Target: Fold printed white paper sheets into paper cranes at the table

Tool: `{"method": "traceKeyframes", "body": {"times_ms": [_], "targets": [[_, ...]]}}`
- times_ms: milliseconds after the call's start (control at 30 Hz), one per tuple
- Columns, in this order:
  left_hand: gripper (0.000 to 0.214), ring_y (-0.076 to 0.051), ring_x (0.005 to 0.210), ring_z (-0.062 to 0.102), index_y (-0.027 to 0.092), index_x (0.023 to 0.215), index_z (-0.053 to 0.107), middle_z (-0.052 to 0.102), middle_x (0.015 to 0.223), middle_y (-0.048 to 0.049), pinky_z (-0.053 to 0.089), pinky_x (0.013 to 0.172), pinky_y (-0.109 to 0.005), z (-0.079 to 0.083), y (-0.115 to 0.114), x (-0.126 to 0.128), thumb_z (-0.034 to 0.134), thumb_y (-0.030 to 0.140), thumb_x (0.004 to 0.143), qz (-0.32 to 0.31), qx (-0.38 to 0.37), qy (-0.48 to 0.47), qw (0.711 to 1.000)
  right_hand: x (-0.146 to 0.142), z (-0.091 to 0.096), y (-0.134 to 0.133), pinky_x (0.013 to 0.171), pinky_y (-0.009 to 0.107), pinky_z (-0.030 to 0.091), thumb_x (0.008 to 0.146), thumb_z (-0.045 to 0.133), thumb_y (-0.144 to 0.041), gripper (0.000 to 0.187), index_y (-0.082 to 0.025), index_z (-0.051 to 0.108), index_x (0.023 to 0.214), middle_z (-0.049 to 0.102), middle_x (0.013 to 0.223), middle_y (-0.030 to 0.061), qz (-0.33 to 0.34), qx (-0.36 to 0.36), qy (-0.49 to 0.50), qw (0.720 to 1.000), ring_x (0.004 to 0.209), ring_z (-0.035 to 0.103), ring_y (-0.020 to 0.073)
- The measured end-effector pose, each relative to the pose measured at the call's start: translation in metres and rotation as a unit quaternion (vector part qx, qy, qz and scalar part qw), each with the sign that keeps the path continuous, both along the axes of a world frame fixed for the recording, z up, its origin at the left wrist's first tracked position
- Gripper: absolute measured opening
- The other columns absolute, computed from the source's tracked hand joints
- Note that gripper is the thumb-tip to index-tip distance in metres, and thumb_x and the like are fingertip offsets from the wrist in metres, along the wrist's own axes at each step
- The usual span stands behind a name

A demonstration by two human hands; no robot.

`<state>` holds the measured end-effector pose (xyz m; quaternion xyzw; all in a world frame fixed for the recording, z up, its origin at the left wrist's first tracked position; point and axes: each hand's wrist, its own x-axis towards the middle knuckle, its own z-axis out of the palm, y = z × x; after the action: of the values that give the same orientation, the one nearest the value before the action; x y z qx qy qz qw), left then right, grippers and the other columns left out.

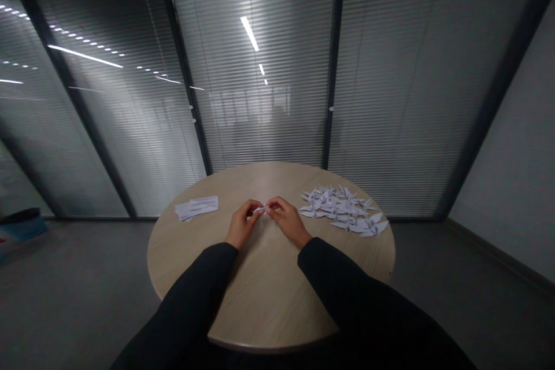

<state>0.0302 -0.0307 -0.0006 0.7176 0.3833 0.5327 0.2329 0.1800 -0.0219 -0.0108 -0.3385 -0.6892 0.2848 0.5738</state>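
Note:
Between my two hands is a small piece of folded white paper point(261, 208), partly hidden by the fingers. My left hand point(244, 222) pinches its left side, and my right hand point(285, 219) pinches its right side. Both hands are closed, just above the middle of the round table. To the right of my right hand lies a spread pile of folded paper cranes point(340, 207), white with some grey markings. Left of my left hand rests a loose stack of flat white paper sheets point(197, 207).
The round wooden table point(269, 300) fills the middle, its near edge close to my body. Behind it stands a glass partition with blinds point(264, 133). A blue bin point(23, 225) sits on the floor at far left. A pale wall point(511, 185) is on the right.

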Motion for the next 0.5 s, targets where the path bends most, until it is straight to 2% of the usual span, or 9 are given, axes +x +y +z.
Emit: {"method": "traceKeyframes", "body": {"times_ms": [300,500], "targets": [[0.023,-0.014,0.069,0.056,0.016,0.082,0.060,0.061,0.074,-0.0014,0.043,0.066,-0.024,-0.010,0.011,-0.004,0.059,0.038,0.076,-0.008,-0.021,0.000,1.000,0.001,-0.004,0.005,0.059,0.024,0.046,0.074,0.059,-0.036,0.019,-0.019,0.055,0.081,0.056,0.071,-0.0006,0.024,-0.042,0.024,0.999,0.066,0.056,0.0130],[0.023,-0.014,0.067,0.057,0.016,0.080,0.059,0.062,0.072,-0.0015,0.044,0.065,-0.024,-0.009,0.009,-0.003,0.061,0.038,0.074,-0.023,-0.041,-0.033,0.998,0.000,-0.002,0.003,0.057,0.024,0.047,0.073,0.060,-0.036,0.021,-0.020,0.056,0.085,0.056,0.075,0.0007,0.041,-0.048,0.031,0.998,0.070,0.056,0.0140]]}}
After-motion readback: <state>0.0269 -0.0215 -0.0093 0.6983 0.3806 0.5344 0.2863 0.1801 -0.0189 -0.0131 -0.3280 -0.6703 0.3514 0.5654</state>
